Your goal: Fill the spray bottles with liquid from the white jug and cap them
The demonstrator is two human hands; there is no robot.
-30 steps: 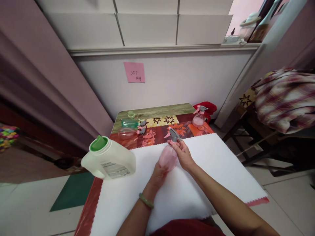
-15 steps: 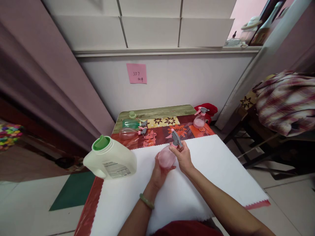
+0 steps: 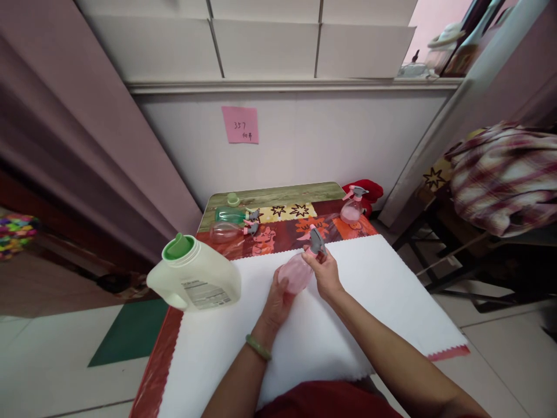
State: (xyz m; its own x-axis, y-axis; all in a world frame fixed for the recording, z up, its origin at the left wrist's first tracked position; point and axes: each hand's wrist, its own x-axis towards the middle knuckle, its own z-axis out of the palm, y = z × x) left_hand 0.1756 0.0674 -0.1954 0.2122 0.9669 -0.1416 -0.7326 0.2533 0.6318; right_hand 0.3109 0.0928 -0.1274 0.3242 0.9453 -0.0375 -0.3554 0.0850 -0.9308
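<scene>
A pink, see-through spray bottle [image 3: 296, 274] with a grey and pink trigger head is held tilted above the white mat [image 3: 369, 307]. My left hand [image 3: 278, 299] wraps round the bottle's body from the lower left, a green bangle on its wrist. Up at the neck, my right hand [image 3: 325, 271] grips the collar just below the spray head. The big whitish jug [image 3: 209, 278] with a green pouring mouth stands to the left of my left hand.
Behind the mat, a green spray bottle [image 3: 230, 215] and a pink spray bottle [image 3: 226, 232] lie on their sides, near a light green cap [image 3: 233, 200]. Another pink spray bottle [image 3: 351, 209] stands upright at the back right. A chair with plaid cloth [image 3: 500, 180] is on the right.
The spray bottle has tilted further over, its head leaning to the right. Both hands stay on it, and the left hand's fingers have shifted on the body. The view has moved slightly.
</scene>
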